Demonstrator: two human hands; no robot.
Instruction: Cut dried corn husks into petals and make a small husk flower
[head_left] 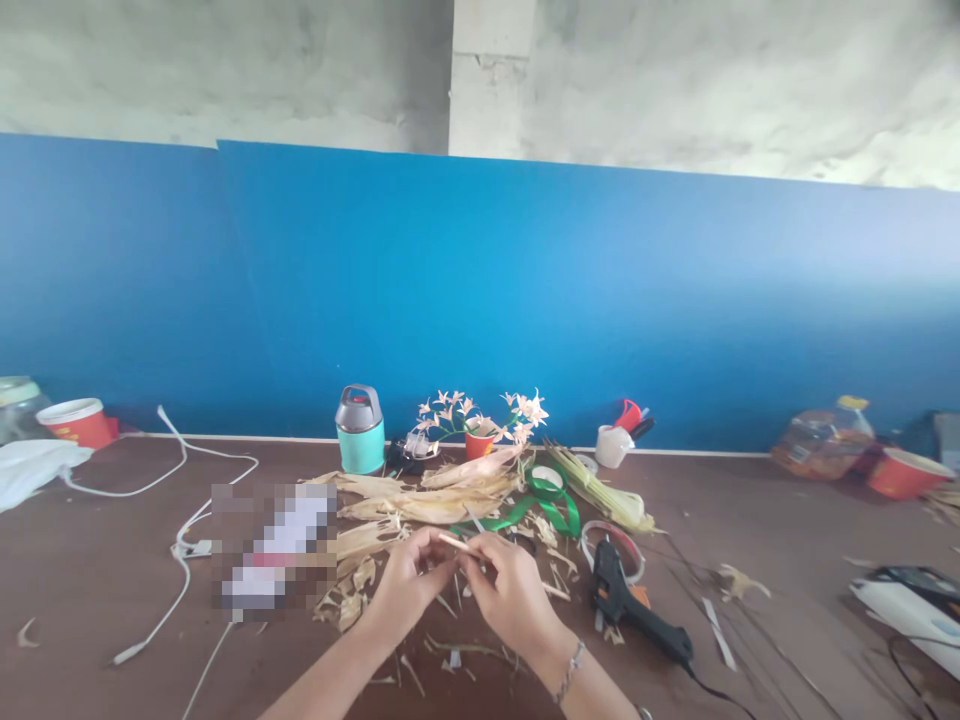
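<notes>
My left hand (417,578) and my right hand (504,580) meet above the middle of the table, fingers pinched together. Between them is a small pale strip (454,544), which looks like a piece of corn husk; its exact form is too small to tell. Just beyond my hands lie dried corn husks (427,504) in a loose pile. A green ribbon (564,512) curls on the far side of my right hand. To the right rests a black glue gun (634,605), beside a roll of tape (634,560). Husk scraps (352,600) are scattered around my hands.
A red cup (478,442) with pale husk-like flowers (529,410) stands at the back, near a turquoise flask (361,440). A bundle of green-yellow stalks (607,490) lies to its right. White cables (180,540) run along the left. A blue partition (480,290) closes the back.
</notes>
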